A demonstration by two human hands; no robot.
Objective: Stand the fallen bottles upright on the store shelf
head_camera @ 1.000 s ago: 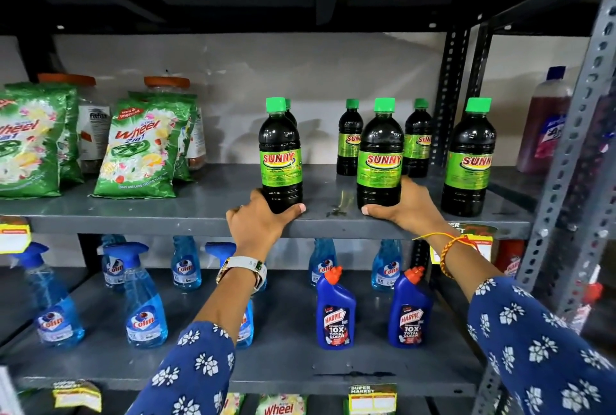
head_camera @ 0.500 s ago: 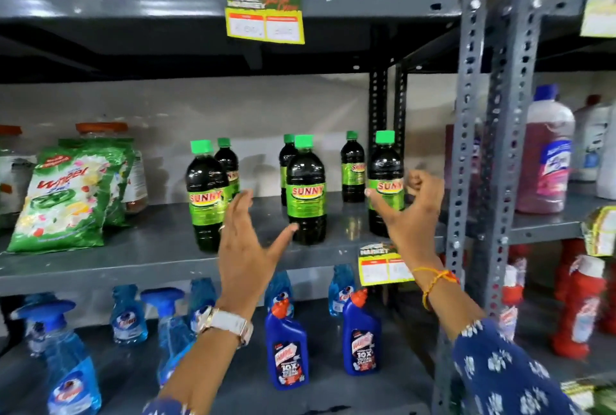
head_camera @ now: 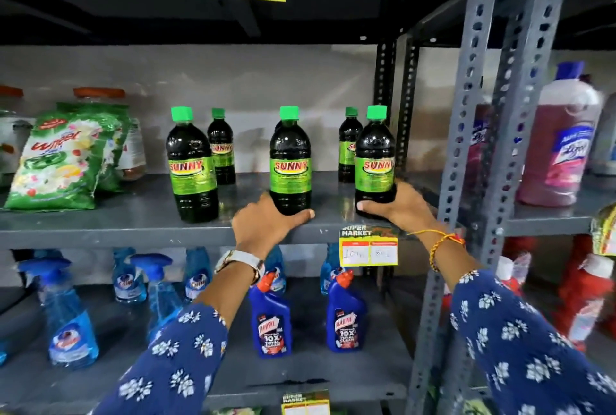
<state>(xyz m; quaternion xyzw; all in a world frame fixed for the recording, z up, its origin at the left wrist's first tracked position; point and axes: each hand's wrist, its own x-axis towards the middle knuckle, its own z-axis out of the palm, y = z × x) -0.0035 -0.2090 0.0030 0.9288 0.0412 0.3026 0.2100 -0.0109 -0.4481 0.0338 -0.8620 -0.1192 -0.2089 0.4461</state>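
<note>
- Both hands low on dark green-capped plastic bottles: left hand (head_camera: 266, 226) cupping the middle bottle (head_camera: 290, 161), right hand (head_camera: 396, 206) grasping the right-end bottle (head_camera: 376, 161).
- All visible bottles upright on the grey metal shelf (head_camera: 133, 221); none lying down.
- Seemingly only letting go left.

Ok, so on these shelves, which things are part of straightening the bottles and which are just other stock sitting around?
Part of the job:
- Sunny bottles: left front, middle, right
- left hand at the middle bottle's base
- right hand at the right bottle's base
- shelf

Just other stock:
- Wheel packets
- blue spray bottles
- Harpic bottles
- pink Lizol bottle
</note>
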